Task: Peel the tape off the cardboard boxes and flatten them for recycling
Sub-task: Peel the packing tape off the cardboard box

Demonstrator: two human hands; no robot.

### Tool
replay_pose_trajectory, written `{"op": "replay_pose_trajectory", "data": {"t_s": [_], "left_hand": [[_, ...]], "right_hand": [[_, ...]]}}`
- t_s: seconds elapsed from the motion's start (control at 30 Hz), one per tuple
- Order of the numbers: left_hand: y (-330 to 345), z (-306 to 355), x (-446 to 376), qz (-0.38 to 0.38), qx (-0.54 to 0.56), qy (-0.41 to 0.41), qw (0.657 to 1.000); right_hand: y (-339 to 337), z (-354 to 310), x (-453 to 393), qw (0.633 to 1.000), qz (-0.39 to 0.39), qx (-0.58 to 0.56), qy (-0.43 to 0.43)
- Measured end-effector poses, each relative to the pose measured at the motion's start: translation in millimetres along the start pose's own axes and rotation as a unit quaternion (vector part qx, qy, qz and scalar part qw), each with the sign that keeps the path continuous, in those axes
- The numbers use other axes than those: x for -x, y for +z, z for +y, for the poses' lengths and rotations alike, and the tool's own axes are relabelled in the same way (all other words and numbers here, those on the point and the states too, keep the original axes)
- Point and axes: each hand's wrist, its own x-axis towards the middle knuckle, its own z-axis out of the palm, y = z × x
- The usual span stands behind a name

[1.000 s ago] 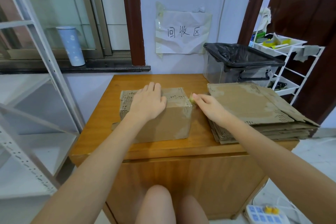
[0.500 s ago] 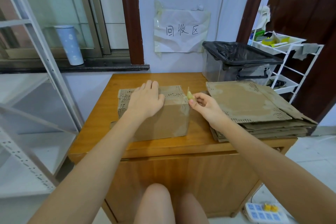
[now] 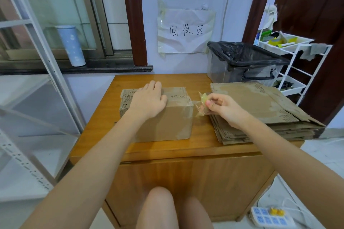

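A crumpled paper sign taped to the wall reads "回收区" in handwritten black characters.

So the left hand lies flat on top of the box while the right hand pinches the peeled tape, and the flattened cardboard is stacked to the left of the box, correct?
Not quite. The head view shows the flattened cardboard stacked to the right of the box, not the left. The rest holds: the left hand lies flat on the box and the right hand pinches the peeled tape.

I am seeing a brown cardboard box sitting on an orange-brown wooden desk, yellowish clear tape glinting.
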Motion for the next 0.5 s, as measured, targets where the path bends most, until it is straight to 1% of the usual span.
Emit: {"op": "replay_pose_trajectory", "data": {"t_s": [0.13, 0.23, 0.3, 0.33, 0.37, 0.4, 0.47, 0.5], "left_hand": [[-1, 2, 1, -0.003, -0.001, 0.001, 1.0], [-2, 2, 2, -0.001, -0.003, 0.002, 1.0], [-2, 2, 2, -0.001, -0.005, 0.001, 1.0], [-1, 2, 2, -0.001, -0.005, 0.0, 1.0], [-1, 2, 1, -0.002, -0.004, 0.0, 1.0], [-1, 2, 1, -0.002, -0.003, 0.0, 1.0], [-1, 3, 1, -0.003, -0.002, -0.001, 1.0], [-2, 3, 1, -0.003, -0.003, 0.0, 1.0]], "right_hand": [[5, -2, -3, 0.997, 0.028, -0.069, 0.024], [17, -5, -8, 0.997, 0.035, -0.057, 0.044], [24, -6, -8, 0.997, 0.028, -0.033, 0.06], [26, -5, -7, 0.998, 0.012, -0.018, 0.062], [26, -4, -5, 0.998, -0.008, 0.011, 0.056], [25, -1, -4, 0.997, -0.021, 0.064, 0.042], [24, 6, -3, 0.987, -0.01, 0.16, 0.006], [24, 9, -3, 0.984, 0.01, 0.177, -0.01]]}}
